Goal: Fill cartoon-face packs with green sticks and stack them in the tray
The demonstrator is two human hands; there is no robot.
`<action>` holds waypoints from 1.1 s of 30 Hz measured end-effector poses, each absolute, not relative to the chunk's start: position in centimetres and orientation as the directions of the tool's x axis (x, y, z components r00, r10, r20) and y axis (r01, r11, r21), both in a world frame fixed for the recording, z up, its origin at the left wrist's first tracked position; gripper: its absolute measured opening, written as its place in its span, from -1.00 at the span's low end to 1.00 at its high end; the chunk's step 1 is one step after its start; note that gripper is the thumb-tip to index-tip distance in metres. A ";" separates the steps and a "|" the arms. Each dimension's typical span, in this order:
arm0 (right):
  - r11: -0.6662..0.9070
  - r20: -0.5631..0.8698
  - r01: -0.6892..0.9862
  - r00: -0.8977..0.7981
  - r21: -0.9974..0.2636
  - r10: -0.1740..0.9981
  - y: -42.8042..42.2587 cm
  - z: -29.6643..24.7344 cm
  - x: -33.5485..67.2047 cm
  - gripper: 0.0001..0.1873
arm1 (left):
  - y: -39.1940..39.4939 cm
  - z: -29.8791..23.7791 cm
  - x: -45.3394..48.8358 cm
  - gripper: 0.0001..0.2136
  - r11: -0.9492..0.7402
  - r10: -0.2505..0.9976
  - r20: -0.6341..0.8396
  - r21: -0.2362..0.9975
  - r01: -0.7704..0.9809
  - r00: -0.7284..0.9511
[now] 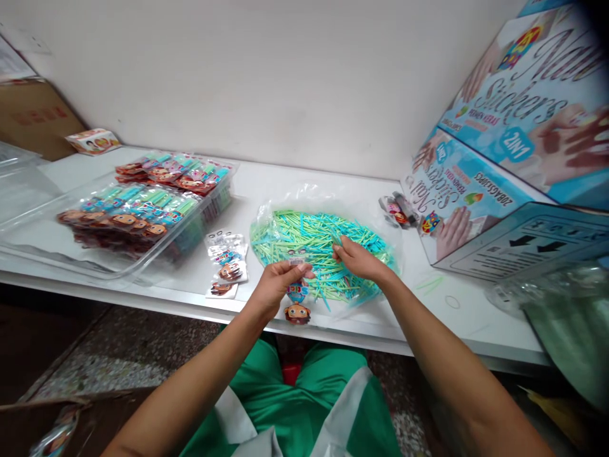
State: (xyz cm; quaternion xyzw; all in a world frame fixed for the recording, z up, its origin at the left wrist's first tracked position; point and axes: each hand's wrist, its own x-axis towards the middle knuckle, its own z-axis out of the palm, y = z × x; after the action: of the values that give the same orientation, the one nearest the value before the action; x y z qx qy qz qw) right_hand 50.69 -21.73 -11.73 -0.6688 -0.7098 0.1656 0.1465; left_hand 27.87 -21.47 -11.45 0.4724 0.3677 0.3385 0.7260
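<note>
My left hand (pixel 278 282) is closed on a small clear packet with a cartoon face card (pixel 297 303), held over the front edge of the white table (pixel 451 317). My right hand (pixel 358 259) reaches into a heap of green and blue sticks (pixel 314 241) lying on a clear plastic bag, its fingers pinched among the sticks. A few empty face-card packets (pixel 227 261) lie just left of the heap.
A clear tray (pixel 95 254) at left holds several filled face-card packets (pixel 133 212), with another batch (pixel 176 170) behind. Large "Nail Stickers" cartons (pixel 514 120) stand at right. A brown box (pixel 33 117) sits far left. A plastic bag (pixel 561 304) lies at right front.
</note>
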 end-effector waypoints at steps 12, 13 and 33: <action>0.346 0.140 0.937 -0.349 0.052 0.927 -25.5 -8.4 45.0 -0.80 | -18.9 -11.3 32.3 -0.76 -0.252 0.946 0.249 0.968 -0.011 0.209; 0.329 0.130 0.944 -0.328 0.009 0.936 -25.6 -8.3 45.2 -0.80 | -19.1 -11.5 32.1 -0.75 -0.181 0.955 0.189 0.982 -0.055 0.228; 0.365 -0.014 0.913 -0.374 -0.181 0.927 -26.8 -4.6 46.1 -0.83 | -21.6 -12.1 27.9 -0.77 -0.205 0.902 0.120 0.965 0.165 0.414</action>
State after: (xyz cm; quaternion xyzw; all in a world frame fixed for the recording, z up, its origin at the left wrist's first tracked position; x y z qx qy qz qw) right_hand 46.06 -26.76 -4.62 -0.5578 -0.8250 0.0791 0.0448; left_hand 27.90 -21.57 -12.12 0.6807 0.3921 0.3729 0.4939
